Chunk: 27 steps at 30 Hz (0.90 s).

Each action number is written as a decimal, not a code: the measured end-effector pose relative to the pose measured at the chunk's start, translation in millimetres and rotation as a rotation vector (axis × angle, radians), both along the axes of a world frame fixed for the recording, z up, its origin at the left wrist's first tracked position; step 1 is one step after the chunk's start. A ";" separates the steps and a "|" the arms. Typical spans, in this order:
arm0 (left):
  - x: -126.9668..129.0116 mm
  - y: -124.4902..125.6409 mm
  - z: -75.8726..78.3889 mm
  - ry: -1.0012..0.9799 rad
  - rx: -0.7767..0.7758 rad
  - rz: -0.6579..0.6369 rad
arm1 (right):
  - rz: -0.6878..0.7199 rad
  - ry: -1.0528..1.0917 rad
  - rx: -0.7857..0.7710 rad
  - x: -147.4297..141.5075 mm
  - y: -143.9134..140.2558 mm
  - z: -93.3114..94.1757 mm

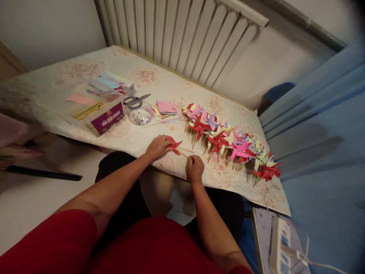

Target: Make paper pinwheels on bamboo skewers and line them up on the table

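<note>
Near the table's front edge, my left hand (pixel 159 147) is closed on a red paper pinwheel (pixel 175 145). Its folded blades stick out past my fingertips. My right hand (pixel 195 167) is closed around the end of a thin wooden stick (pixel 183 153), which runs from the pinwheel. A second thin stick (pixel 188 150) lies just above it. To the right stand or lie many paper pinwheels (pixel 219 140) in red, pink, yellow and purple, on sticks, in a long cluster. Whether the held stick is joined to the red pinwheel I cannot tell.
A stack of coloured paper squares (pixel 166 107) lies beyond my hands. Scissors (pixel 136 101) rest on a clear tub (pixel 138 116) of small shiny pieces. A purple-labelled box (pixel 108 117) holds sticks. A power strip (pixel 279 243) sits at lower right.
</note>
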<state>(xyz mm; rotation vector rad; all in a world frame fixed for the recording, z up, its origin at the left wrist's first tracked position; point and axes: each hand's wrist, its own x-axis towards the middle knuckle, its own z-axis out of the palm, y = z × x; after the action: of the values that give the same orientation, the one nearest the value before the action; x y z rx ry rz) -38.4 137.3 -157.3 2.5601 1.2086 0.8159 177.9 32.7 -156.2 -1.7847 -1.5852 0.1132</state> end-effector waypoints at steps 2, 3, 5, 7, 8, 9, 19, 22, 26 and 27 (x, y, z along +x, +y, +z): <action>-0.7 -0.3 0.3 0.005 -0.002 -0.002 | 0.031 -0.008 0.000 4.1 -4.1 -0.1; -1.2 -0.4 0.4 0.002 -0.006 -0.005 | 0.045 -0.012 0.001 7.2 -7.0 -0.5; -2.2 -0.6 0.7 -0.011 -0.023 -0.012 | 0.061 -0.008 0.007 15.3 -14.0 -1.5; -3.5 -1.2 1.2 -0.023 -0.043 -0.026 | 0.057 0.025 0.015 24.6 -20.9 -2.3; -4.2 -1.9 1.5 -0.029 -0.052 -0.032 | 0.048 0.050 0.015 28.9 -23.6 -2.3; -5.1 -2.9 1.7 -0.035 -0.058 -0.038 | 0.038 0.080 0.014 32.6 -25.4 -2.0; -25.5 -25.0 -3.3 -0.092 -0.051 0.165 | 0.006 0.258 0.055 23.5 3.5 -0.1; -28.9 -27.0 -4.0 -0.102 -0.053 0.208 | -0.009 0.223 0.077 18.9 13.4 -3.6; -28.5 -26.6 -2.7 -0.082 -0.056 0.214 | -0.043 0.152 0.011 16.8 16.2 -5.0; -28.1 -26.5 -2.5 -0.084 -0.059 0.219 | -0.042 0.140 -0.003 16.4 15.0 -4.8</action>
<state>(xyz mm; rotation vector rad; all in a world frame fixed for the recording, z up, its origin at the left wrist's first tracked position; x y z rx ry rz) -66.6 110.8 -159.8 2.3509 1.4811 0.9074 194.2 47.8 -161.0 -1.7714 -1.4485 0.2164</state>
